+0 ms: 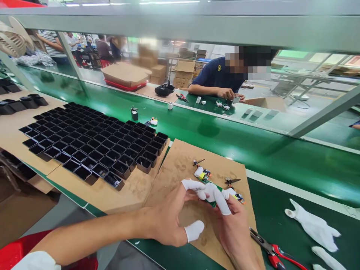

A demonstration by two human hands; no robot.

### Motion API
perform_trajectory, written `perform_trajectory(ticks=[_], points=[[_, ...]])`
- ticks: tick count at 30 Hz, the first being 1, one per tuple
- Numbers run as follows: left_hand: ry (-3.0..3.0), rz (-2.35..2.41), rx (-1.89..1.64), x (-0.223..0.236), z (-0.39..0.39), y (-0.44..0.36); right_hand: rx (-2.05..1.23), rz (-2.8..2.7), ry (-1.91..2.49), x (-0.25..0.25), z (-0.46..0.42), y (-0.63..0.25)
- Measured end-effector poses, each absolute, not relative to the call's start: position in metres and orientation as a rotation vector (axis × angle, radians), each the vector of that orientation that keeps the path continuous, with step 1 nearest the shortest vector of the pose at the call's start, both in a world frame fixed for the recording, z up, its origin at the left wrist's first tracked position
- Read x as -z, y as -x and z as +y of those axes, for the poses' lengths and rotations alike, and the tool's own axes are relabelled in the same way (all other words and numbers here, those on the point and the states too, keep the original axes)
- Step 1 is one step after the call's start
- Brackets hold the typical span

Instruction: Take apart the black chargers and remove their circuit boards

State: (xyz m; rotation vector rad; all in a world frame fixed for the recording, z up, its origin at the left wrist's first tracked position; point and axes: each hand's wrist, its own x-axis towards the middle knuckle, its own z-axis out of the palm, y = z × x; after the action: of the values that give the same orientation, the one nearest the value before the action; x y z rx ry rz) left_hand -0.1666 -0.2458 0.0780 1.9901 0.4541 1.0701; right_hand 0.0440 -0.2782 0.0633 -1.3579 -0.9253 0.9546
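Observation:
White finger covers sit on the fingertips of both my hands. My right hand (236,223) is closed round a green circuit board (211,203) above the cardboard sheet (184,161); the fingers hide much of it. My left hand (170,215) has its thumb stretched well away from its fingers, whose tips reach the board's near side. Just beyond the hands, white-and-yellow components (201,172) with thin dark leads show at the board's far end. A similar part (234,193) is beside my right fingers. Red-handled pliers (271,249) lie right of my right wrist.
Rows of black open plastic cases (92,138) cover the left of the bench. White gloves (316,225) lie at the right. Across the green conveyor belt (194,127), a co-worker (213,77) handles a small part. A metal post (323,110) slants down at the right.

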Motion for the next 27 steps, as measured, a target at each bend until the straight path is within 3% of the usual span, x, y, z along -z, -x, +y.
perform_trajectory(ticks=[4, 6, 9, 12, 17, 22, 27], points=[[-2.466, 1.201, -1.290, -0.081, -0.249, 0.198, -0.629, -1.331, 1.377, -0.071, -0.289, -0.052], [-2.472, 1.763, -1.180, -0.081, -0.243, 0.217, -0.377, -1.652, 1.392, -0.073, -0.294, -0.056], [-2.513, 2.034, -0.849, -0.080, -0.231, 0.238, -0.204, -2.013, 1.411, -0.075, -0.299, -0.057], [-2.621, 2.009, -0.720, -0.079, -0.227, 0.246, -0.284, -2.178, 1.476, -0.079, -0.301, -0.053], [-2.659, 1.876, -0.815, -0.085, -0.244, 0.242, -0.361, -2.135, 1.727, -0.086, -0.305, -0.045], [-2.705, 1.407, -0.924, -0.094, -0.242, 0.223, -0.407, -2.147, 1.896, -0.088, -0.311, -0.036], [-2.621, 1.028, -0.750, -0.087, -0.198, 0.193, -0.649, -2.084, 1.899, -0.099, -0.310, -0.042]])
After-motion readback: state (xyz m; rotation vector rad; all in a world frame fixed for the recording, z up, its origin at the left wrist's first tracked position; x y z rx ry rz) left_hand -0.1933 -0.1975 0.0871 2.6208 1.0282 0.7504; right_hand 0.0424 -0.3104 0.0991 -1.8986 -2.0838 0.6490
